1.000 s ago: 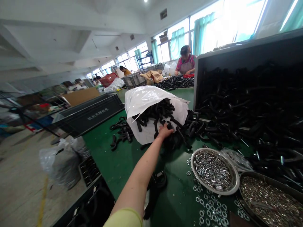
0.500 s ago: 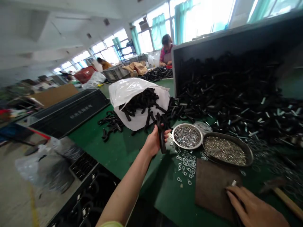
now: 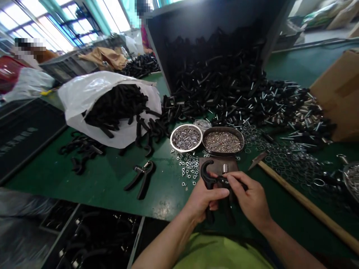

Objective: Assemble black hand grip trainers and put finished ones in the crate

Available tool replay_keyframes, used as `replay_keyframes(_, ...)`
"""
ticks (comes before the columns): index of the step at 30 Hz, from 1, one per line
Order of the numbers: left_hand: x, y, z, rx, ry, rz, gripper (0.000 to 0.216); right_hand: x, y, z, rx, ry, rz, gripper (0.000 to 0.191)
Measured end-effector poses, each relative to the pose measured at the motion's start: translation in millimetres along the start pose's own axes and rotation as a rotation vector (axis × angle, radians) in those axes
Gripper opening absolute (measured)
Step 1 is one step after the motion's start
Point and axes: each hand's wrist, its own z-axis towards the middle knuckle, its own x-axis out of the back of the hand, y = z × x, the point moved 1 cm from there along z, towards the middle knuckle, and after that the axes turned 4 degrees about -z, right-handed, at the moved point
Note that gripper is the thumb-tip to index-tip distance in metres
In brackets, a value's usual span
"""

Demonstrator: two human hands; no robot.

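My left hand [image 3: 203, 198] is closed around a black hooked handle [image 3: 206, 173], its curved end pointing up. My right hand [image 3: 249, 198] pinches another black handle piece [image 3: 224, 182] against it. A metal coil spring [image 3: 225, 169] stands up just behind my right fingertips; whether it is joined to the pieces I cannot tell. Both hands are over the near part of a brown plate [image 3: 206, 162]. To their left, a hand grip [image 3: 145, 178] with two black handles and a spring lies on the green table [image 3: 165, 203].
Behind the plate sit a round bowl [image 3: 171, 140] of small metal parts and an oval tin [image 3: 243, 144]. Metal eyelets [image 3: 189, 166] lie loose nearby. A hammer [image 3: 297, 196] is at the right. A white bag [image 3: 81, 87] and a big dark bin [image 3: 162, 56] spill black handles.
My left hand has come back from beside the white bag to meet my right hand. A hand grip now shows on the table below the bag. The view has swung right.
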Motion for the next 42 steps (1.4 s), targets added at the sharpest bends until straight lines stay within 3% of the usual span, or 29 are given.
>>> replay_keyframes(5, 0, -3, -2, 0.049, 0.021, 0.055, 0.055, 5, 4, -2, 0.131, -0.068, -0.049, 0.018)
replay_keyframes(10, 1, -8, -5, 0.106, 0.020, 0.120, 0.053, 4, 8, -7, 0.151, -0.152, -0.058, 0.017)
replay_keyframes(14, 2, -9, -7, 0.061, 0.029, 0.187, 0.057, 3, 5, -6, 0.186, -0.176, -0.059, 0.021)
replay_keyframes(18, 7, -8, -8, -0.010, 0.098, 0.093, 0.070, 3, 7, -1, 0.308, -0.330, -0.049, 0.020)
replay_keyframes(21, 11, -5, -9, -0.063, 0.181, 0.087, 0.079, 1, 15, -1, 0.402, -0.236, -0.102, 0.019)
replay_keyframes(23, 13, -3, -10, -0.165, 0.221, 0.175, 0.086, -2, 21, -1, 0.275, -0.163, -0.077, 0.019)
replay_keyframes(24, 14, -1, -11, -0.229, 0.243, 0.243, 0.090, -4, 23, 0, 0.148, -0.190, -0.027, 0.023)
replay_keyframes(27, 18, 3, -13, -0.377, 0.290, 0.471, 0.099, -9, 24, 4, -0.222, -0.488, 0.168, 0.039)
replay_keyframes(30, 19, 3, -16, -0.395, 0.234, 0.662, 0.091, -12, 16, 11, -0.280, -0.734, 0.256, 0.043)
replay_keyframes(32, 19, 0, -18, -0.389, 0.198, 0.712, 0.085, -15, 9, 13, -0.243, -0.723, 0.236, 0.037)
replay_keyframes(37, 21, -13, -22, -0.393, 0.217, 0.650, 0.075, -18, -3, 7, -0.122, -0.421, -0.061, 0.021)
replay_keyframes(42, 19, -12, -26, -0.435, 0.214, 0.695, 0.071, -11, -10, 9, -0.034, -0.471, -0.162, 0.022)
